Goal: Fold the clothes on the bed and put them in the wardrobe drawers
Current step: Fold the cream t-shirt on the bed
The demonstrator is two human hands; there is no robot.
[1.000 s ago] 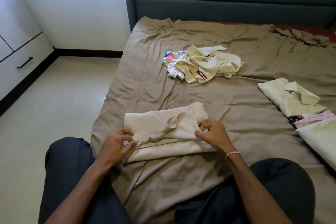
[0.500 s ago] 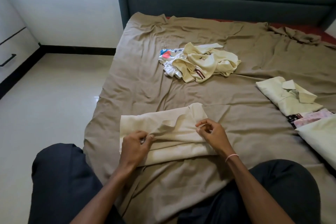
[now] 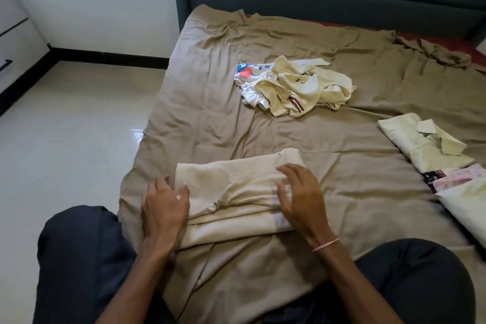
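two open hands framed the job. the left hand (image 3: 164, 208), fingers loosely spread and gripping nothing, rested at the left edge of the half-folded cream cloth garment (image 3: 236, 189), which lay on the tan bedsheet (image 3: 210, 102) between both hands. the right hand (image 3: 299, 197) spread flat-fingered over its right end, holding nothing. judging by the bunched ridge between the palms, smoothing it flat and squaring edges should have preceded the next fold.

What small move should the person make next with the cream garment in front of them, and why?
Probably smooth it flat with both palms. The cream garment lies as a folded band on the bed sheet, a bunched ridge runs across its middle, and the left hand and right hand are open over its two ends, holding nothing.
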